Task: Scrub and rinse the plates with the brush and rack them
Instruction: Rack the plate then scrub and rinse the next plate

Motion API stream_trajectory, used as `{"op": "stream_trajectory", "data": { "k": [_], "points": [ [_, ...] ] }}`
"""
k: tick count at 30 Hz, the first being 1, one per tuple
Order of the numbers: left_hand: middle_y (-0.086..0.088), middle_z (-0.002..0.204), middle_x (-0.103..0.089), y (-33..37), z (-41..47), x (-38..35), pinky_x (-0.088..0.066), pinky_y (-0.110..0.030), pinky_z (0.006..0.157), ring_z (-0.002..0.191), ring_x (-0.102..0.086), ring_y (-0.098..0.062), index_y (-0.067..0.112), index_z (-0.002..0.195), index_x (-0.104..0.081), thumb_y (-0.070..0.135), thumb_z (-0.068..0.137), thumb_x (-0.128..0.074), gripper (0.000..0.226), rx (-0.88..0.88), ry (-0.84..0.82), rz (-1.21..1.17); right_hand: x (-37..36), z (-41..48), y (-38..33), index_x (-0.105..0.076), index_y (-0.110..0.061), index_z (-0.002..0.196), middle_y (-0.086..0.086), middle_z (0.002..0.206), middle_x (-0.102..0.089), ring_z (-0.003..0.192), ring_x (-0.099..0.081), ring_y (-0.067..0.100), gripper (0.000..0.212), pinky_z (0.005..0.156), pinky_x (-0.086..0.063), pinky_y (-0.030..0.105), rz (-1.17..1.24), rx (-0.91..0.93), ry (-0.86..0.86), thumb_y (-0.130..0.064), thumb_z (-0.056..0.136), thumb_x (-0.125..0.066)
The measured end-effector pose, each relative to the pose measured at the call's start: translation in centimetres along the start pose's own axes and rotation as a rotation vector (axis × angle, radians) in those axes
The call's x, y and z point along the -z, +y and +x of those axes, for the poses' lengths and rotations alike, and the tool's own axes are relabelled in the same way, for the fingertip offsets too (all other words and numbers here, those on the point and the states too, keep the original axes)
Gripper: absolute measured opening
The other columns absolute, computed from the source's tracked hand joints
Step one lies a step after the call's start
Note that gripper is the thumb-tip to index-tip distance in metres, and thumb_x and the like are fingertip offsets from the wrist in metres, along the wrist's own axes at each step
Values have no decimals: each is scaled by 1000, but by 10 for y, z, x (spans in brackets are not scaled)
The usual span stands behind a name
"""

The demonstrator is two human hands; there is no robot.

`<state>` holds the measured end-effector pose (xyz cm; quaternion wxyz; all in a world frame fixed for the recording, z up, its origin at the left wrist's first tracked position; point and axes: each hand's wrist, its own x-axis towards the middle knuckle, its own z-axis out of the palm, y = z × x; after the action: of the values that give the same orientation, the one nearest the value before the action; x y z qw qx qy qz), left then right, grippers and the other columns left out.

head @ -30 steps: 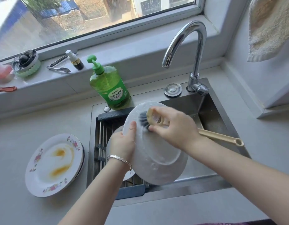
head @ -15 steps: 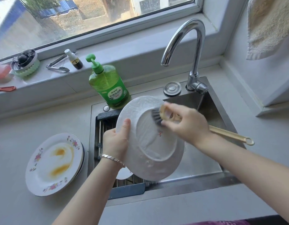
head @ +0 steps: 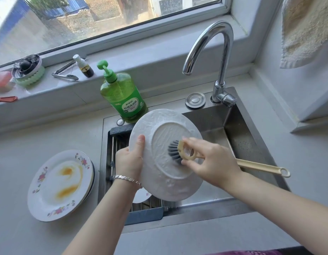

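Observation:
My left hand (head: 129,161) grips the left rim of a white plate (head: 159,126), tilted over the sink with its soapy underside facing me. My right hand (head: 213,162) holds the beige long-handled dish brush (head: 179,150) near its head, and the dark bristles press on the plate's base ring area. The brush handle sticks out to the right over the sink. A stack of dirty floral plates (head: 61,184) with orange smears sits on the counter at left. Under the held plate, another plate (head: 141,196) lies partly hidden on the roll-up drying rack (head: 119,144).
A green dish soap bottle (head: 122,96) stands behind the sink. The chrome faucet (head: 220,57) arches over the steel sink basin (head: 238,144); no water runs. The windowsill holds tongs, a small bottle and a round container. A towel (head: 306,28) hangs at upper right.
The brush moved from the plate's upper rim down to the middle of its underside. The plate shifted slightly up and left in my left hand's grip.

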<state>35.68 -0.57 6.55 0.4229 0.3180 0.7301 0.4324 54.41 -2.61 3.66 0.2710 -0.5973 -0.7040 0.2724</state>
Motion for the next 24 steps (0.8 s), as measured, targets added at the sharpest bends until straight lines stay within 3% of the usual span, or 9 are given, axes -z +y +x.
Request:
{"op": "stream_trajectory", "data": {
  "k": [1, 5, 8, 10, 13, 15, 18, 22, 24],
  "points": [
    [-5, 55, -39, 0, 2, 2, -32, -24, 51, 52, -38, -17, 13, 54, -34, 36, 83, -64, 47, 8, 12, -16, 0, -2, 2, -54, -36, 128, -15, 130, -57, 117, -56, 8, 57, 89, -45, 27, -16, 10, -13, -44, 75, -70],
    [-2, 50, -34, 3, 3, 3, -27, -28, 53, 51, -33, -17, 15, 52, -30, 35, 83, -65, 51, -11, 51, -50, 10, 21, 20, -51, -36, 132, -13, 132, -56, 121, -52, 12, 57, 93, -42, 28, -4, -293, 50, -38, 78, -70],
    [10, 35, -30, 8, 3, 0, -24, -21, 45, 37, -30, -11, 16, 49, -26, 34, 84, -64, 55, -11, 103, -30, -3, -2, -7, -57, -33, 127, -10, 126, -61, 114, -59, 13, 57, 88, -51, 33, -1, -27, 4, -41, 73, -72],
    [7, 39, -32, 8, 6, 1, -25, -20, 43, 38, -31, -11, 16, 50, -27, 35, 84, -65, 54, 2, 138, -44, -4, -9, -9, -57, -35, 126, -12, 125, -61, 112, -60, 11, 57, 87, -52, 32, -17, 47, -57, -46, 72, -69],
    [14, 30, -28, 10, 4, 2, -23, -13, 35, 29, -28, -5, 15, 50, -27, 34, 85, -64, 54, -19, 170, -44, 7, 16, 9, -49, -38, 132, -15, 130, -57, 119, -53, 11, 57, 93, -43, 28, -47, -238, -64, -44, 78, -68],
    [14, 27, -26, 11, 3, 1, -22, -14, 34, 26, -26, -2, 14, 50, -27, 34, 85, -63, 54, -45, 171, -30, 5, 17, 8, -49, -36, 133, -14, 132, -56, 121, -51, 11, 58, 95, -41, 28, -22, -255, -56, -43, 78, -68],
    [10, 37, -34, 14, 3, 2, -26, -16, 36, 32, -32, -5, 13, 53, -31, 37, 86, -62, 51, -19, 224, -29, -8, -5, -8, -51, -39, 130, -17, 132, -54, 122, -50, 5, 58, 96, -42, 26, 21, -94, -122, -43, 76, -71],
    [-2, 60, -36, 18, 3, 3, -30, -14, 32, 40, -44, -9, 12, 59, -36, 40, 87, -59, 46, 69, 276, -78, -6, 1, 5, -55, -36, 128, -12, 127, -60, 114, -58, 14, 58, 96, -46, 37, 157, -301, -56, -40, 73, -73],
    [-1, 62, -38, 16, 6, 0, -34, -18, 37, 53, -42, -17, 12, 60, -36, 42, 86, -60, 46, 121, 301, -79, -8, -4, -6, -53, -38, 129, -15, 129, -58, 116, -56, 11, 57, 97, -45, 34, 104, -230, -85, -41, 75, -72]
  ]
}}
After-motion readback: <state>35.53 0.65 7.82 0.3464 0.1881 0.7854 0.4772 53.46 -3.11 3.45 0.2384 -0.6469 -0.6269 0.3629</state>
